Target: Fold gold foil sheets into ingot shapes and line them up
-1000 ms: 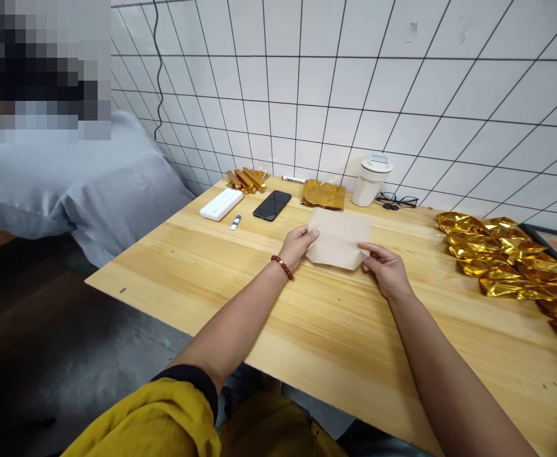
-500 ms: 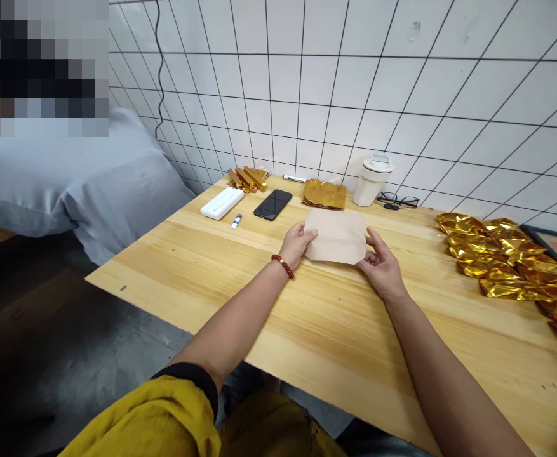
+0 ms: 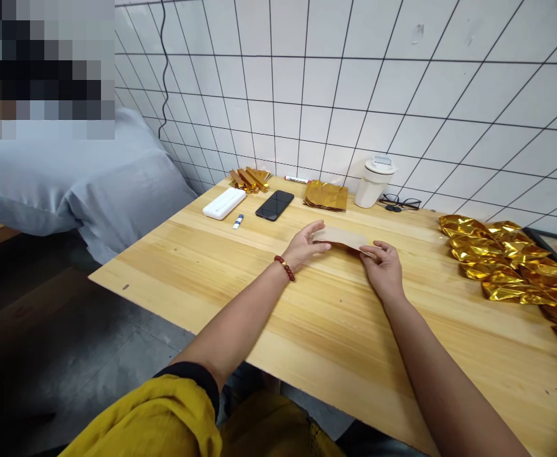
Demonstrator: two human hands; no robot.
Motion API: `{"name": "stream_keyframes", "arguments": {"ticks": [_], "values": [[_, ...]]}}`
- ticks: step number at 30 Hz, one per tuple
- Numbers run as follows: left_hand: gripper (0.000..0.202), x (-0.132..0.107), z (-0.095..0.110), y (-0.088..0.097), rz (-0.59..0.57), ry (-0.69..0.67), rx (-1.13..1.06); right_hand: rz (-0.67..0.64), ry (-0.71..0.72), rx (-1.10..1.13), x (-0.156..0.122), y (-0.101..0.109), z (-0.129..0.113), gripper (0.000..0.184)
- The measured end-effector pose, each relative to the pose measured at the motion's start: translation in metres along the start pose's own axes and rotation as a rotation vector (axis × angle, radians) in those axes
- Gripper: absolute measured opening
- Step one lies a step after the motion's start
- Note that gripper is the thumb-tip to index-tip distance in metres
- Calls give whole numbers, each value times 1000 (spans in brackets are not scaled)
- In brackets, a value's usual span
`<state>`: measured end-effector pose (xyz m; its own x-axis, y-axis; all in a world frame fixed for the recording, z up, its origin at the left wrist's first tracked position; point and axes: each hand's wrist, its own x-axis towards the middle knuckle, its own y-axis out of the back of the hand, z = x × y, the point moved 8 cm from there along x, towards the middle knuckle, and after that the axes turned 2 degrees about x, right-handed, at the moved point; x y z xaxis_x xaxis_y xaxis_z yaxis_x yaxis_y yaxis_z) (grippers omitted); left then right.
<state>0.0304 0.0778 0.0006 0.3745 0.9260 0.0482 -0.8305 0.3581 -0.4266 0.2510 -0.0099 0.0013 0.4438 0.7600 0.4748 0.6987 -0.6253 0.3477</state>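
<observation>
Over the middle of the table I hold a beige sheet of paper (image 3: 340, 237), tilted so that it looks like a narrow, bowed strip; a darker, brownish underside shows along its near edge. My left hand (image 3: 305, 246), with a red bead bracelet on the wrist, has the paper's left end between thumb and fingers. At the right end, my right hand (image 3: 383, 266) pinches the corner with thumb and fingertips. Just beyond the paper lies a stack of gold foil sheets (image 3: 326, 196).
A white cup with lid (image 3: 374, 182), glasses (image 3: 404, 202), a black phone (image 3: 275, 205), a white power bank (image 3: 224, 203), a small blue-white stick (image 3: 238, 221), a marker (image 3: 297, 179) and gold strips (image 3: 249, 179) lie around. Folded gold foil pieces (image 3: 502, 257) line the right. Another person (image 3: 82, 171) sits left.
The paper has gone from facing me broadly to a tilted, narrow strip, slightly lower. My left fingers have opened out around its end, and the right hand has shifted its pinch.
</observation>
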Motion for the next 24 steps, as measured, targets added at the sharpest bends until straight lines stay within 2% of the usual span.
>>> {"name": "stream_keyframes", "arguments": {"ticks": [2, 4, 8, 13, 17, 19, 21, 24], "values": [[56, -1, -2, -3, -40, 24, 37, -10, 14, -22, 1, -1, 0, 21], [51, -1, -4, -3, -30, 47, 76, -55, -19, -28, 0, -4, 2, 27], [48, -1, -3, 1, 38, 58, 146, -149, -138, 3, -4, -9, 2, 39], [34, 0, 4, 7, 138, 7, 171, -156, -190, 93, -6, -10, -2, 45], [36, 1, 14, 18, 277, -119, 250, -143, -207, 132, -5, -11, 2, 50], [41, 1, 15, 21, 308, -165, 306, -136, -210, 138, -5, -11, 4, 51], [50, 3, 11, 22, 281, -158, 377, -138, -212, 143, -5, -11, 4, 52], [62, 6, 1, 19, 179, -119, 510, -141, -219, 123, -5, -11, 5, 53]]}}
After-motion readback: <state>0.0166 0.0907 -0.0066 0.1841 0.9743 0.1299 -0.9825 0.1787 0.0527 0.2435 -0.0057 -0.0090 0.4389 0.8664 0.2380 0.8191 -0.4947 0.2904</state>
